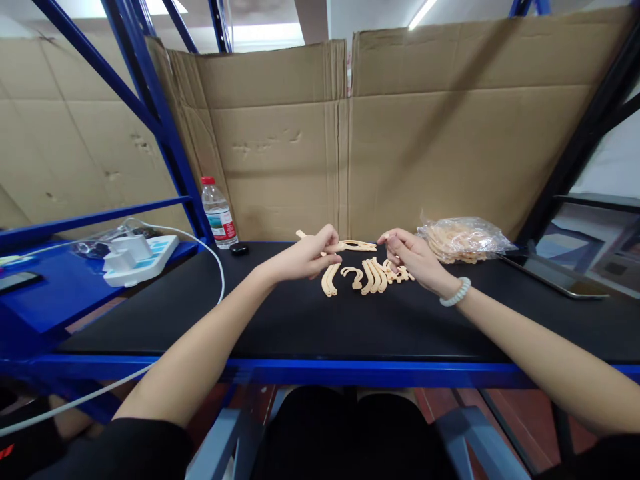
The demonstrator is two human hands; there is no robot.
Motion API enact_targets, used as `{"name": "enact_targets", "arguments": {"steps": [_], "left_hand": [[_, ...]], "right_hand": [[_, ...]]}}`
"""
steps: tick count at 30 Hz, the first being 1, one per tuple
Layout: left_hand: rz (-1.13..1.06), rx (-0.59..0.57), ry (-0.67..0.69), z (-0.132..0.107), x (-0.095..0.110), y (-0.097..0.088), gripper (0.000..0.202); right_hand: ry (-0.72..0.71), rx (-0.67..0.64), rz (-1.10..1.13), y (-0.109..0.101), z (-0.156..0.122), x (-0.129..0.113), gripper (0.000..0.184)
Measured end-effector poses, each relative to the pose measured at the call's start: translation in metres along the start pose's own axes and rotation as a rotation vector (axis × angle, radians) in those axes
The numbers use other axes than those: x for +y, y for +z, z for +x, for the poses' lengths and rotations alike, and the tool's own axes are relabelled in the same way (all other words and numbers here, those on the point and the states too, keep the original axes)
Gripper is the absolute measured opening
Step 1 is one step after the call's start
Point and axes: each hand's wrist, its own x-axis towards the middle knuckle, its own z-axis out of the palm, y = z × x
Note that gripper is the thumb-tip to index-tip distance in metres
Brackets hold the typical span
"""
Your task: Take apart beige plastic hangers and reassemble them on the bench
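Note:
My left hand (311,259) is closed in a pinch on a pale wooden piece (301,234), whose end sticks out behind the hand; the rest is hidden. My right hand (414,256) has its fingers bent together, and whatever is between the fingertips is too small to make out. Between the hands, flat wooden pieces lie on the black tabletop: curved strips (374,276), a pair of similar strips (330,280), a hook-shaped piece (353,275) and a long slotted piece (359,245). Small knobbly pieces (400,273) lie partly under my right hand.
A clear plastic bag of wooden pieces (463,239) sits at the back right, near a dark flat tray (555,273). At the back left stands a water bottle (219,215) beside a small black object (239,249). A white power strip (143,261) trails a cable. Cardboard (435,133) walls the back.

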Motion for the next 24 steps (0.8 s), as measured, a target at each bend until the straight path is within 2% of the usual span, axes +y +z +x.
{"name": "enact_targets", "arguments": {"steps": [4,7,10,14,17,19,24], "left_hand": [[0.076,-0.257,-0.16,-0.004,-0.011,-0.012,0.007],[0.141,-0.352,-0.191,-0.003,-0.017,-0.012,0.01],[0.265,-0.365,-0.19,0.0,-0.023,-0.011,0.014],[0.422,-0.403,-0.159,0.001,-0.027,-0.008,0.029],[0.387,-0.451,-0.153,-0.001,-0.027,-0.006,0.039],[0.359,-0.451,-0.158,-0.003,-0.026,-0.007,0.038],[0.294,-0.427,-0.171,-0.002,-0.026,-0.008,0.033]], "right_hand": [[0.082,-0.159,-0.107,-0.002,0.002,0.007,0.027],[0.059,-0.227,-0.191,0.003,-0.001,0.009,0.026],[-0.037,-0.228,-0.276,0.004,-0.002,0.009,0.027],[-0.167,-0.208,-0.452,0.003,-0.002,0.008,0.023],[-0.227,-0.196,-0.53,0.004,0.0,0.008,0.022],[-0.24,-0.212,-0.561,0.006,0.004,0.008,0.022],[-0.249,-0.386,-0.626,0.016,0.018,0.013,0.02]]}}
